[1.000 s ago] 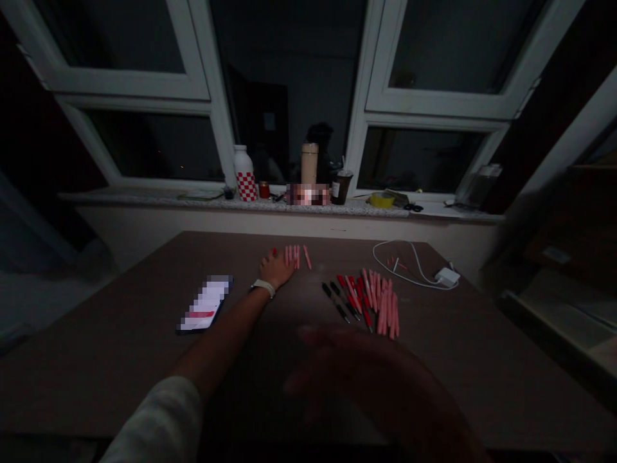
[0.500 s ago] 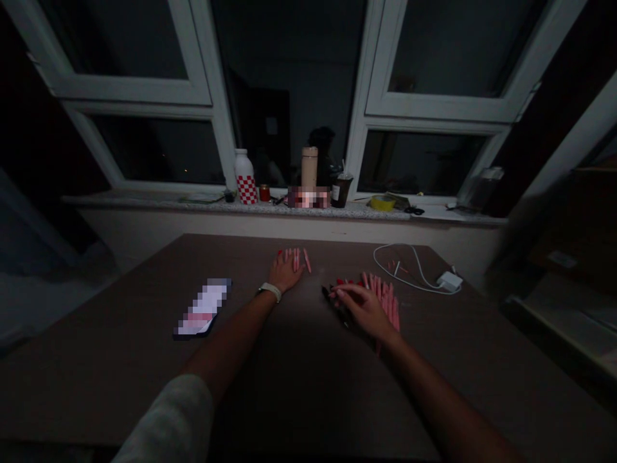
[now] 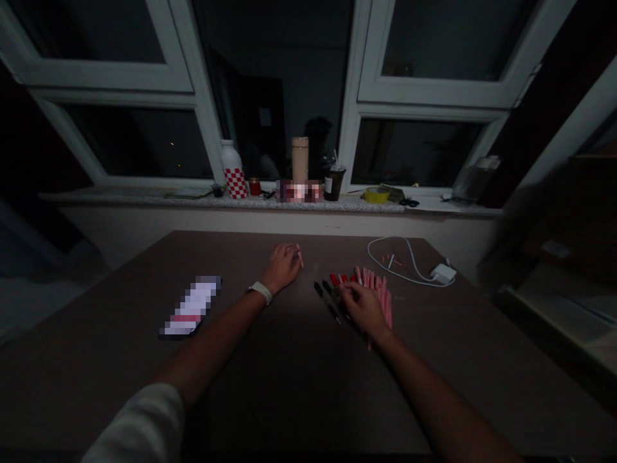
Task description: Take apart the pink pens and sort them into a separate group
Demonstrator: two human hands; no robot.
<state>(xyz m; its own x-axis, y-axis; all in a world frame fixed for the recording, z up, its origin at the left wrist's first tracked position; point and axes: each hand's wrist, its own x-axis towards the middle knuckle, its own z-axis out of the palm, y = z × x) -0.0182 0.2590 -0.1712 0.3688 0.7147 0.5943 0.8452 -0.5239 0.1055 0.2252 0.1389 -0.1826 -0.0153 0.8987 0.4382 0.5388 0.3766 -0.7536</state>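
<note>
Low light, dark brown desk (image 3: 106, 334) below a white-framed window. Left hand (image 3: 284, 267) palm down near the far middle of the desk, fingers loosely curled, neither flat nor clenched. Slim pink pen (image 3: 299, 255) poking out just beside the fingertips; grip on it impossible to confirm from this angle.

Right hand (image 3: 364, 307) low over the main cluster, fingers half curled and touching the pens beneath. Any hold on a single pen hidden by the fingers. Black pens (image 3: 328, 302) lying just left of this hand, red pens (image 3: 337, 280) just beyond the fingers, pink pens (image 3: 380, 289) side by side to the right, partly under the palm. Colours in near-parallel groups, apparently sorted on purpose rather than dropped.

Phone with pixelated screen (image 3: 190, 307) lying well left of both hands, seemingly kept out of the way. White charger (image 3: 442, 273) and white cable (image 3: 385, 257) near the far right corner, small pink-red pieces (image 3: 391, 260) inside the cable's loop. Along the stone windowsill (image 3: 144, 200): red-and-white checked bottle (image 3: 235, 183), tan flask (image 3: 299, 157), yellow tape roll (image 3: 376, 195).
</note>
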